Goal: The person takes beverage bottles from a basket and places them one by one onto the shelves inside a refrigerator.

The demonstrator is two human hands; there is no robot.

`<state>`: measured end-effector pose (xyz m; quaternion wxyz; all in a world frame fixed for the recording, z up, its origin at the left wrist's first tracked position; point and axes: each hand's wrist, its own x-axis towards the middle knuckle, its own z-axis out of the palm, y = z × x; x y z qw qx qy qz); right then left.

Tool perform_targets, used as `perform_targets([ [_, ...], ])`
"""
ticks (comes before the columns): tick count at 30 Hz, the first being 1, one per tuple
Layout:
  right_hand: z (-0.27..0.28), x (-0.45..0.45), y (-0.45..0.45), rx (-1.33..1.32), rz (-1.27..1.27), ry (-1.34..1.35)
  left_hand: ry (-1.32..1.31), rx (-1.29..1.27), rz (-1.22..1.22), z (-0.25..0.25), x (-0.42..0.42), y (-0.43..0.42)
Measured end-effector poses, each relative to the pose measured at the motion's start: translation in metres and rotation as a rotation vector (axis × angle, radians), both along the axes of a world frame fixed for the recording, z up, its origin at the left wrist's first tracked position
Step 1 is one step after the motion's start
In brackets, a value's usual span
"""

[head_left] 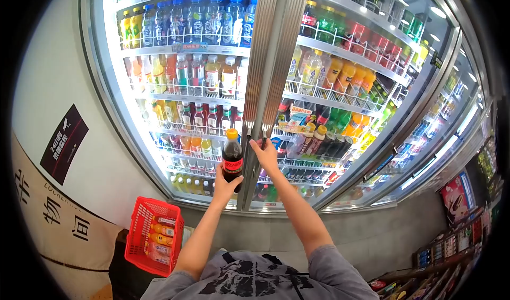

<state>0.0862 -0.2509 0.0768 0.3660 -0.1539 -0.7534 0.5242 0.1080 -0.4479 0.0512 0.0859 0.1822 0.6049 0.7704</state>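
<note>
Upright in my left hand (pixel 227 186) is a dark cola bottle (pixel 232 159) with a yellow cap and a red and black label. My fingers wrap round its lower half, in front of the left glass door. My right hand (pixel 264 154) is closed on the black handle (pixel 263 139) of the right fridge door, near the metal frame (pixel 265 61) where both doors meet. Both doors look shut. Behind the glass, bottles and cans stand in rows on wire shelves (pixel 191 94).
On the floor at lower left, a red basket (pixel 135 236) holds several bottles. A white wall (pixel 79 87) with a dark sign (pixel 64 144) borders the left side. More fridge doors run to the right, and a rack of packaged goods (pixel 451 247) stands at lower right.
</note>
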Motion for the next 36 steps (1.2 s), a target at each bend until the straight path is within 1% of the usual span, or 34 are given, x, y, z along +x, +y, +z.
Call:
perform_targets([
  [2, 0.005, -0.003, -0.001, 0.069, 0.025, -0.087, 0.003, -0.007, -0.009, -0.002, -0.004, -0.003],
  [3, 0.004, -0.006, 0.000, 0.031, 0.025, -0.129, 0.020, -0.027, -0.019, -0.004, -0.007, -0.004],
  [8, -0.002, -0.012, -0.008, 0.044, -0.066, -0.126, 0.005, -0.038, -0.063, -0.013, -0.013, -0.016],
  [11, -0.005, -0.014, -0.012, 0.056, -0.124, -0.062, -0.011, -0.025, -0.082, -0.010, -0.012, -0.020],
  [14, -0.001, -0.017, -0.014, 0.055, -0.178, -0.133, -0.020, -0.034, -0.125, -0.001, -0.011, -0.027],
  [16, 0.002, -0.014, -0.022, 0.021, -0.253, -0.166, -0.062, -0.019, -0.109, -0.008, -0.011, -0.031],
  [18, 0.001, -0.008, -0.033, 0.021, -0.312, -0.168, -0.038, -0.052, -0.166, -0.011, -0.014, -0.036],
  [20, -0.003, 0.000, -0.037, -0.107, -0.305, -0.088, -0.043, -0.103, -0.150, -0.013, -0.013, -0.037],
  [21, 0.012, 0.013, -0.047, -0.121, -0.287, -0.105, -0.059, -0.098, -0.173, -0.006, -0.012, -0.037],
  [23, -0.017, 0.016, -0.039, -0.161, -0.306, -0.076, -0.078, -0.088, -0.225, -0.001, -0.011, -0.033],
  [25, -0.027, 0.029, -0.044, -0.225, -0.240, 0.024, -0.062, -0.055, -0.245, -0.010, -0.011, -0.029],
  [26, -0.030, 0.036, -0.044, -0.223, -0.262, 0.019, -0.069, -0.054, -0.267, -0.014, -0.010, -0.024],
  [28, -0.029, 0.052, -0.055, -0.369, -0.241, 0.096, -0.030, -0.068, -0.280, -0.021, -0.006, -0.021],
  [29, -0.027, 0.061, -0.061, -0.369, -0.296, 0.070, -0.031, -0.071, -0.280, -0.023, -0.001, -0.020],
  [32, -0.026, 0.087, -0.071, -0.326, -0.296, 0.103, -0.088, -0.034, -0.331, -0.014, 0.020, -0.021],
  [36, -0.024, 0.125, -0.083, -0.296, -0.345, 0.103, -0.059, -0.023, -0.349, 0.002, 0.055, -0.024],
])
